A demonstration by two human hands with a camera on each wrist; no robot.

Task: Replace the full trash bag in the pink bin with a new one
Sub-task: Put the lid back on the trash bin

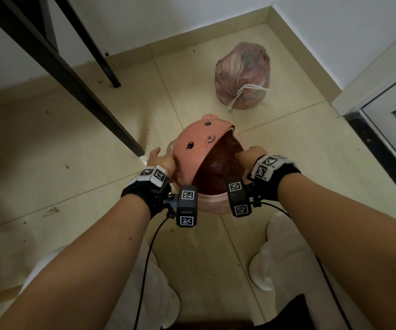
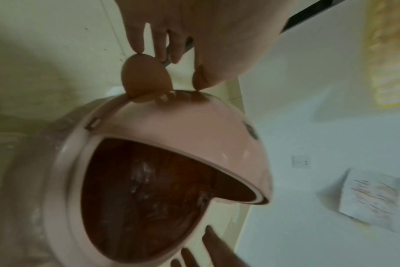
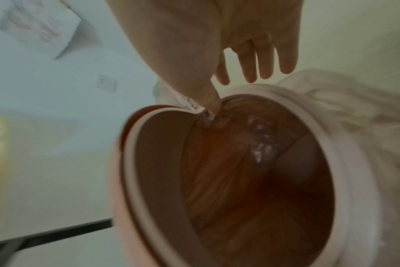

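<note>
The pink bin (image 1: 212, 206) stands on the floor between my knees, its bear-face dome lid (image 1: 199, 144) tipped up toward the left. My left hand (image 1: 162, 161) holds the lid's left edge; in the left wrist view the left hand (image 2: 178, 68) has its thumb on the lid (image 2: 183, 130) and fingers behind an ear. My right hand (image 1: 250, 154) is at the right rim. The thumb (image 3: 208, 101) presses the new translucent bag (image 3: 240, 171) down inside the rim, fingers (image 3: 265, 63) straight outside. The full bag (image 1: 243, 76), tied with white drawstrings, lies beyond the bin.
Black table legs (image 1: 73, 75) slant down at the left, one foot close to the bin. A white door frame (image 1: 382, 110) runs along the right. Walls with skirting close off the far corner. My white-trousered knees (image 1: 287, 253) are just behind the bin.
</note>
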